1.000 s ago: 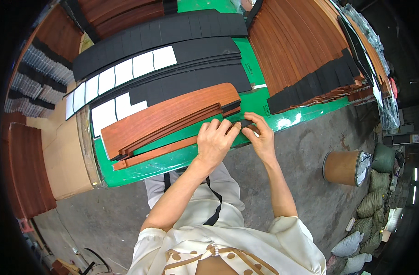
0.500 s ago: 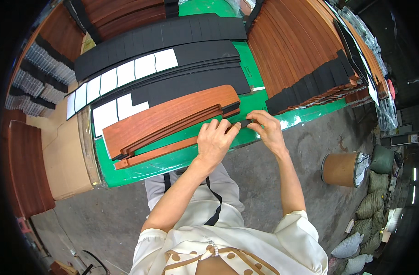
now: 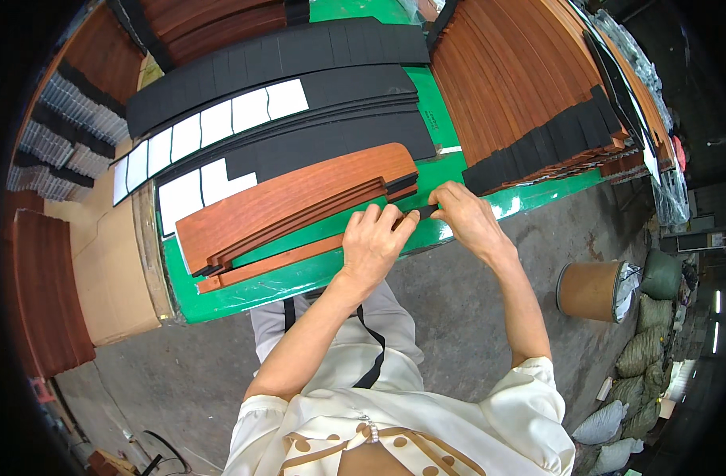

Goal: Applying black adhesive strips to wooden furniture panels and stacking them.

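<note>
A narrow reddish-brown wooden slat [image 3: 288,261] lies along the near edge of the green tabletop, its right end covered by a black strip [image 3: 429,212]. My left hand [image 3: 372,242] is closed over the slat, thumb and fingertips pressing where the black begins. At the tip, the bent fingers of my right hand [image 3: 468,222] pinch the black strip; its exact wrap is hidden by the fingers. Just beyond lies a stack of wider curved wooden slats [image 3: 299,194], with black on their ends.
Black foam sheets [image 3: 331,95] cover the table behind, with white backing squares [image 3: 216,125] on some. Tall stacks of wooden slats [image 3: 514,87] with black-covered ends stand at the right. Cardboard [image 3: 113,270] is at the left. A brown drum [image 3: 589,291] stands on the floor.
My right hand has turned and shifted slightly up and right at the slat's tip, its elbow swinging outward. My left hand keeps its grip in nearly the same place.
</note>
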### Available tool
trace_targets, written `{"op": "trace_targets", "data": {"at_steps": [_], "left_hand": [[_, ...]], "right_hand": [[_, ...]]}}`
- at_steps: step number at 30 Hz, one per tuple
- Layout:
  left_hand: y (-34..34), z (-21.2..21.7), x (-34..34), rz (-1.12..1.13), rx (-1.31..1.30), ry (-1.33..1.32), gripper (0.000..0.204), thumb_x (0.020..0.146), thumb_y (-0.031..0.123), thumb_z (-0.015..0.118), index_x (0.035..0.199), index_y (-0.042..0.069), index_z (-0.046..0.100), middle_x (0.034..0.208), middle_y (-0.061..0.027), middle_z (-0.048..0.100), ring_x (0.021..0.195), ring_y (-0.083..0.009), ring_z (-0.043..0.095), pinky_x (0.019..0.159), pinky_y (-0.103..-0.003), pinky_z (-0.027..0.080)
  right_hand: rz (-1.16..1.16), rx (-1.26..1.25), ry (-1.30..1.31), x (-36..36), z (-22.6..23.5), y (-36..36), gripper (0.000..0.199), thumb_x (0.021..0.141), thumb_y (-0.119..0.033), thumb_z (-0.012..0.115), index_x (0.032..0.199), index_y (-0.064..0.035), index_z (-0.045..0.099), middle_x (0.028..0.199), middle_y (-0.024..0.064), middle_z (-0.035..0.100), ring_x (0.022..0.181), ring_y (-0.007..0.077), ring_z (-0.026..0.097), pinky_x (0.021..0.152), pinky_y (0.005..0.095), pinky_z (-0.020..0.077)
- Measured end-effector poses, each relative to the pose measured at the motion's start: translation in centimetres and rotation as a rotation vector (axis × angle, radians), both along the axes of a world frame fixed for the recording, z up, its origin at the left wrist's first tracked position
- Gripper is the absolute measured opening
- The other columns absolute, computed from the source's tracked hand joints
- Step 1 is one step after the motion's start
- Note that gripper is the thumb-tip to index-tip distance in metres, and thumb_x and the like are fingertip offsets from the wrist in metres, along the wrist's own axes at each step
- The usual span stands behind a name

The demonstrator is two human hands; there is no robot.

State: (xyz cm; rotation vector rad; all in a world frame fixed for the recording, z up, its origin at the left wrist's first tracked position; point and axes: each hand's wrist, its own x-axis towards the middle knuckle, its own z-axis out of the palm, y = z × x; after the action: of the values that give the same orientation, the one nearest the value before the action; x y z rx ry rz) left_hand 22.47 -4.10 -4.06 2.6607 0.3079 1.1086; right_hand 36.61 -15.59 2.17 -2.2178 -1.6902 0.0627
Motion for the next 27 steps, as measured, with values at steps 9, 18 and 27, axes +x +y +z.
{"op": "trace_targets", "data": {"at_steps": [9,18,27], "left_hand": [[0.2,-0.2,0.1,-0.015,0.014,-0.032,0.02,0.072,0.014,0.065,0.092,0.018,0.065,0.071,0.0023,0.047,0.064,-0.0146,0.049,0.052,-0.029,0.036],[0.2,0.0,-0.1,-0.005,-0.011,0.004,0.022,0.071,0.012,0.066,0.092,0.018,0.067,0.072,0.0041,0.053,0.065,-0.0139,0.05,0.055,-0.029,0.038],[0.2,0.1,0.0,-0.017,-0.028,-0.01,0.022,0.07,0.012,0.067,0.092,0.017,0.067,0.072,0.0042,0.053,0.065,-0.0137,0.05,0.054,-0.028,0.037]], "right_hand": [[-0.141,-0.131,0.429,0.6,1.4,0.5,0.015,0.078,-0.005,0.066,0.088,0.0023,0.057,0.079,0.0125,0.059,0.072,0.0223,0.06,0.063,0.0339,0.0483],[-0.412,-0.003,1.027,1.4,-0.3,0.3,0.016,0.083,-0.008,0.066,0.093,0.0013,0.058,0.073,0.0025,0.059,0.068,0.0094,0.056,0.061,0.0257,0.0484],[-0.4,0.055,1.069,0.4,1.1,0.7,0.018,0.082,-0.006,0.067,0.082,-0.0032,0.049,0.067,0.0006,0.054,0.062,0.0076,0.052,0.058,0.0246,0.0468]]}}
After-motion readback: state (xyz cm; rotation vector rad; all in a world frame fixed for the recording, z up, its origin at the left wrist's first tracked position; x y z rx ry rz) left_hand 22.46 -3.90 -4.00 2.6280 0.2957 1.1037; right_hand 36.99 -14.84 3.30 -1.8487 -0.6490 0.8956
